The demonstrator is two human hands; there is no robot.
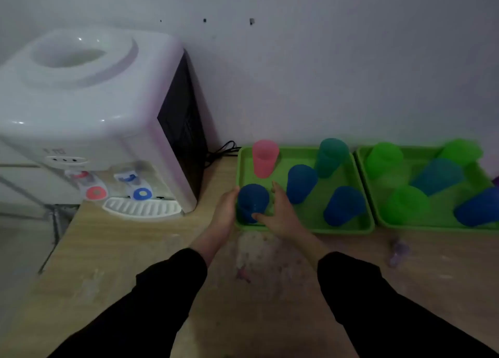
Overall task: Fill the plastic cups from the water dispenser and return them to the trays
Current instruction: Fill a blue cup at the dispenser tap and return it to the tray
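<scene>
**Cups in two trays beside dispenser: stock at hand**

1. Worktop (pixel 270 282): pale wood, scuffed and stained, running under both arms and out to either side of the hands.
2. Water dispenser (pixel 89 109): white body, dark side panel. Stands well to the left of the hands and beyond them. Red tap (pixel 95 193) and blue tap (pixel 141 193) hang over a slotted drip tray (pixel 141 207). A black cable (pixel 224 149) trails from behind it.
3. Sleeves (pixel 151 303): black, one on each forearm, both reaching forward.
4. Near tray (pixel 310 229): green, directly in front of the hands, which reach over its front left corner.
5. Far tray (pixel 432 229): green, just beside the near tray and well to the right of the hands. Holds three green cups, one teal and one blue, all blurred.
6. Left hand (pixel 225 209): laid against the left wall of the dark blue cup, fingers curving round it.
7. Right hand (pixel 283 214): spread wide, thumb touching the cup's lower front, fingers raised just beside its right wall. Whether they touch cannot be told.
8. Dark blue cup (pixel 252 199): between the two hands, in the near tray's front left corner.
9. Pink cup (pixel 265 157): upright, just beyond the hands.
10. Two blue cups (pixel 301 183) and a teal cup (pixel 331 156): in the near tray, right of the hands.
</scene>
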